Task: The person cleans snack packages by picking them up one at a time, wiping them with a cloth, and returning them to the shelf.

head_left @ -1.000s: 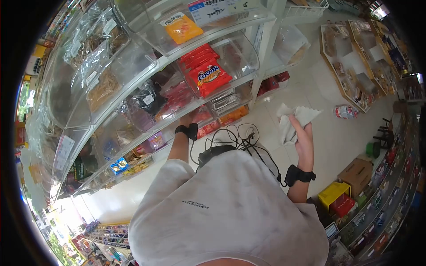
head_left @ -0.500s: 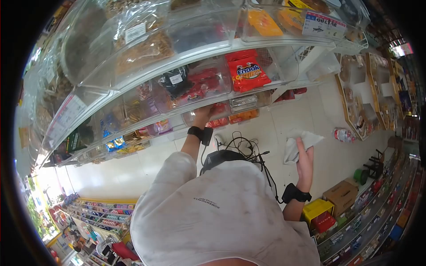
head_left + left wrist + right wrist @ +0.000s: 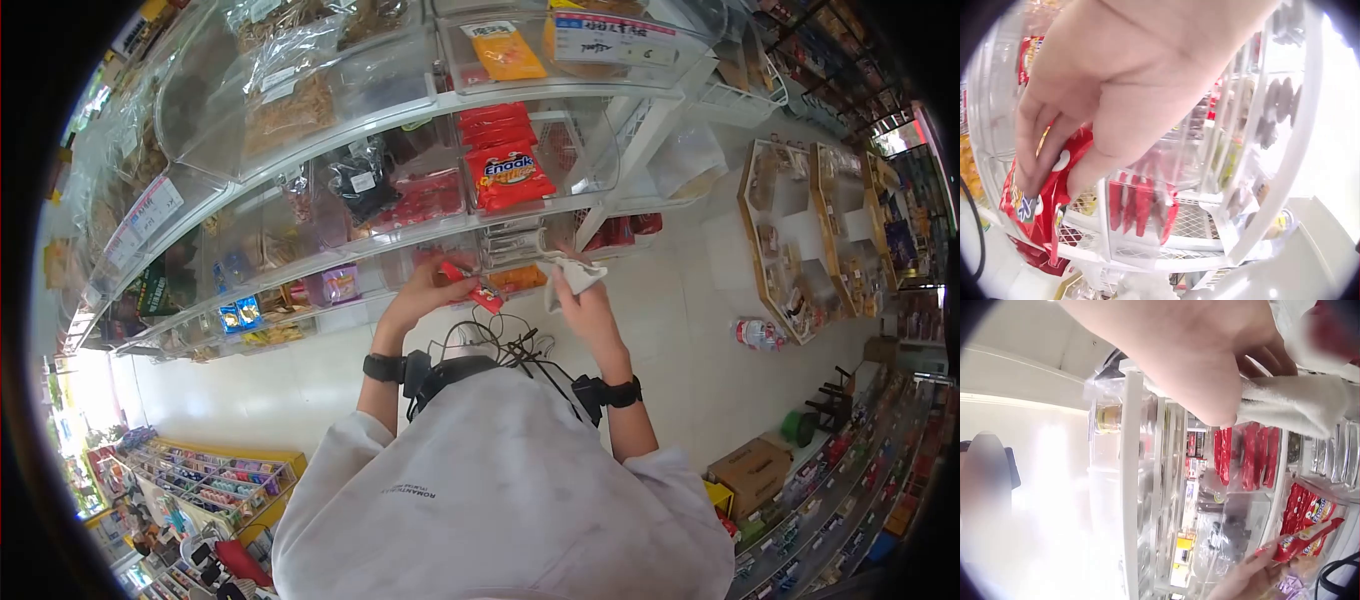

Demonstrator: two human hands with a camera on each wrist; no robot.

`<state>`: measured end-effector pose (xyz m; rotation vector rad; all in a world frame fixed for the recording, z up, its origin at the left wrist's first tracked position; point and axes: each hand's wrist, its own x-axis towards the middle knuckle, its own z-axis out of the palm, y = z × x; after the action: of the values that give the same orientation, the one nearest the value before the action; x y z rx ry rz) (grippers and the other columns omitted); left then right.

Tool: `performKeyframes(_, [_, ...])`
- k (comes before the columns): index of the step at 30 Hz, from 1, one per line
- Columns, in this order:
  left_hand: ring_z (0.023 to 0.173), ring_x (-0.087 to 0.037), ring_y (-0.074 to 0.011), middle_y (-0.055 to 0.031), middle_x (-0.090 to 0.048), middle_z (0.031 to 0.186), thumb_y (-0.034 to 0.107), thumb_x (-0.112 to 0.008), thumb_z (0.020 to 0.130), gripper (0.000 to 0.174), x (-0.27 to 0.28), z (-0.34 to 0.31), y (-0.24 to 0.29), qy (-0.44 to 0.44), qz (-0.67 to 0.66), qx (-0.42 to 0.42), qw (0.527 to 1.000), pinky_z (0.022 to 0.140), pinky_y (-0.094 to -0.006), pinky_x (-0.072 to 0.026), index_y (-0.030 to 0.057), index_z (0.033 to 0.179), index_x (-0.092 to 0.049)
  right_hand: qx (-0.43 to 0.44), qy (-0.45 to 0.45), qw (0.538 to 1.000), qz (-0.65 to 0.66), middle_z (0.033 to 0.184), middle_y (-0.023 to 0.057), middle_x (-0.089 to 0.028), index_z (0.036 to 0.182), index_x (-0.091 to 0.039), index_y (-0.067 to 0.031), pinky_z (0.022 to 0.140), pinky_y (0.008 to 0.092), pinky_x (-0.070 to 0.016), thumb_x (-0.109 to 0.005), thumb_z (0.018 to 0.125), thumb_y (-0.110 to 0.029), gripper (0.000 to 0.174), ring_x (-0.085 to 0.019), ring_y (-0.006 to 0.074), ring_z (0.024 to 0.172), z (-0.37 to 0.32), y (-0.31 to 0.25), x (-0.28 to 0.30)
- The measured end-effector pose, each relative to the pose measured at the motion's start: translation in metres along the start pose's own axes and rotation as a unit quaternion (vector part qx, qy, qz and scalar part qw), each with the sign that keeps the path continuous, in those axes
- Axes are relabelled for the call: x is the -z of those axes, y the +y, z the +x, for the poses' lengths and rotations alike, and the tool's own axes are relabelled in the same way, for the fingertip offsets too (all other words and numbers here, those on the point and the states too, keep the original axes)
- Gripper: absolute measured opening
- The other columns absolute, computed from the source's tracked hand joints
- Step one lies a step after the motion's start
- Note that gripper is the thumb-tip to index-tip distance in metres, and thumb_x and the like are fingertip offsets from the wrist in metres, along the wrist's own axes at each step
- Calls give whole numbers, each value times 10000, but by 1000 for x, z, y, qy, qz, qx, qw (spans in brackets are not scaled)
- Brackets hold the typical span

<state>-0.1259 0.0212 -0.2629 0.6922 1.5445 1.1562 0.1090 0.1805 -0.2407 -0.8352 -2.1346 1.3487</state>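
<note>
Packet (image 3: 487, 298), red and narrow as seen here, lies near the middle of the frame, its long axis sloping from upper left to lower right. The left hand (image 3: 415, 302) pinches it from the left, so that hand is nearer. The right hand (image 3: 592, 325), right of the packet and apart from it, grips a pale cloth (image 3: 590, 273); the packet's lower end slants toward its side. Just above the packet are the clear bins, with larger red packs (image 3: 510, 175) in the upper one. Fingers cover part of the packet's print, and the cloth's folds hide some right fingertips. Glare washes out the left side of the right wrist view, where a blurred shape (image 3: 985, 487) cannot be made out.
</note>
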Motion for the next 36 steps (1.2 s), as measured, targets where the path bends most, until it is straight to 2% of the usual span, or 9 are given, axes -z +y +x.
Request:
performKeyframes(8, [861, -701, -148, -129, -732, 940, 328, -720, 931, 493, -61, -2, 39, 32, -129, -42, 990, 767, -236, -540, -76, 1173, -578, 75, -59, 992, 86, 1333, 212, -568, 1436, -461, -5, 1062, 381, -394, -646, 964, -234, 556, -517, 305, 1279, -11, -35, 5])
performKeyframes(12, [815, -692, -139, -104, -730, 912, 304, -728, 930, 504, -85, -6, 55, -49, -148, -30, 987, 743, -231, -536, -81, 1215, -571, -24, -36, 998, 47, 1081, 200, -685, 1398, -467, 33, 906, 364, -501, -687, 925, -192, 568, -668, 311, 1025, -25, -8, 31])
performKeyframes(17, [888, -658, -100, -53, -719, 979, 286, -735, 928, 546, -86, 13, 57, -170, 106, 28, 979, 780, -259, -543, 1, 1348, -535, -52, 41, 988, 142, 989, 104, -704, 1181, -619, 64, 817, 307, -518, -673, 947, -143, 317, -653, 140, 904, -42, 8, 55])
performKeyframes(22, [966, -649, -93, -59, -693, 1127, 246, -661, 984, 449, -128, 4, 78, -169, -5, -109, 980, 846, -278, -548, 7, 1340, -529, -16, 139, 964, 227, 1028, 42, -690, 1153, -655, 29, 785, 267, -505, -684, 962, -166, 274, -615, 74, 911, -44, -20, 66])
performKeyframes(26, [1032, -641, -110, -68, -666, 1198, 205, -607, 1016, 377, -151, 14, 86, -130, -127, -113, 977, 895, -285, -540, 18, 1332, -521, -40, 298, 928, 220, 1035, 53, -683, 1131, -644, 37, 821, 265, -496, -633, 1000, -218, 287, -619, 95, 936, -38, -21, 76])
performKeyframes(27, [1058, -635, -115, -71, -658, 1217, 197, -594, 1023, 366, -156, 16, 87, -119, -146, -120, 975, 911, -288, -535, 23, 1336, -514, -37, 321, 917, 233, 1096, 127, -681, 1132, -629, 53, 937, 338, -475, -567, 1023, -227, 307, -636, 215, 1049, -39, -20, 79])
performKeyframes(31, [1016, -596, -104, -46, -637, 1133, 122, -568, 1021, 332, -173, 30, 82, -129, -52, -216, 966, 891, -293, -511, 0, 1323, -506, 220, 199, 945, -137, 1443, 252, -475, 1363, -519, 38, 1167, 511, -270, -547, 961, -169, 453, -385, 432, 1391, -39, -42, 62])
performKeyframes(34, [980, -569, -90, -37, -615, 1094, 112, -571, 1007, 337, -174, 31, 88, -179, -29, -156, 971, 853, -278, -502, -2, 1318, -507, 218, 211, 941, -151, 1475, 202, -462, 1398, -506, 7, 1180, 523, -252, -547, 918, -160, 510, -367, 395, 1416, -33, -40, 73])
performKeyframes(36, [994, -565, -83, -45, -610, 1107, 121, -589, 993, 354, -181, 24, 104, -203, 7, -187, 961, 841, -272, -504, -13, 1309, -503, 10, 150, 987, 55, 1455, 196, -484, 1369, -534, 2, 1174, 527, -257, -540, 909, -154, 486, -367, 394, 1414, -24, -39, 85])
